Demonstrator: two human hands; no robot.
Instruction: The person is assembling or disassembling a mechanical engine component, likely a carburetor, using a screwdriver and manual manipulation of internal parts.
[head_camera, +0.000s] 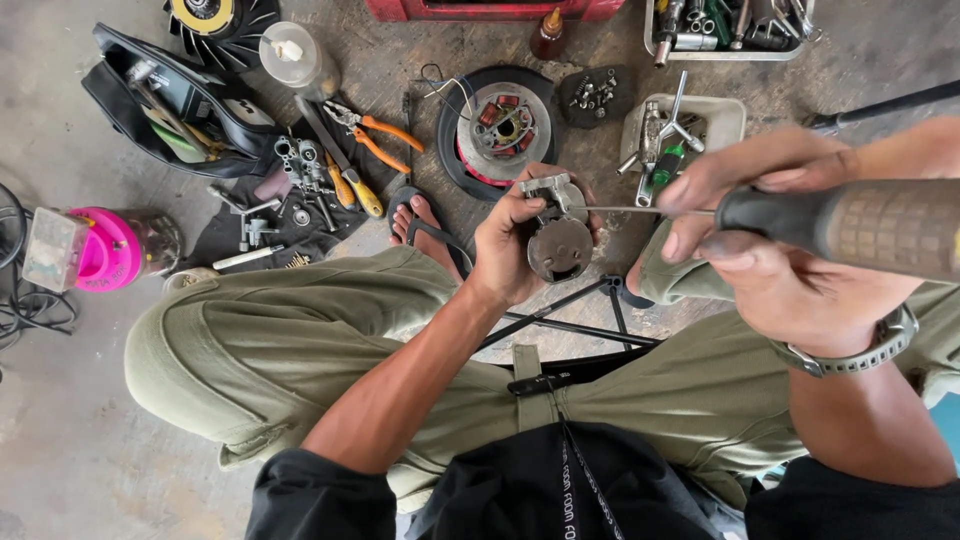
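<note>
— Holding the small metal carburettor part (556, 228) up over the knees, the left hand (515, 245) has its fingers (535, 192) curled tight around the body. Is the screwdriver on it?

— Yes. The right hand (770, 255) grips the screwdriver (840, 225) by its dark handle, fingers pressed together around it, and the thin shaft reaches to the top of the part, where the tip meets it. I judge the work mid-way: the part is off whatever it belongs to, and a fastener on it is being worked.

— What is already apart?

— Plenty lies stripped on the concrete floor (60, 150): a round stator plate (497, 127), loose small screws (598, 95), metal fittings on a dark cloth (250, 220).

— And the room?

— A workshop floor, grey and stained. Orange-handled pliers (378, 140), a black tool bag (170, 105), a white tray of sockets (690, 125), a pink-lidded jar (105, 250).
</note>
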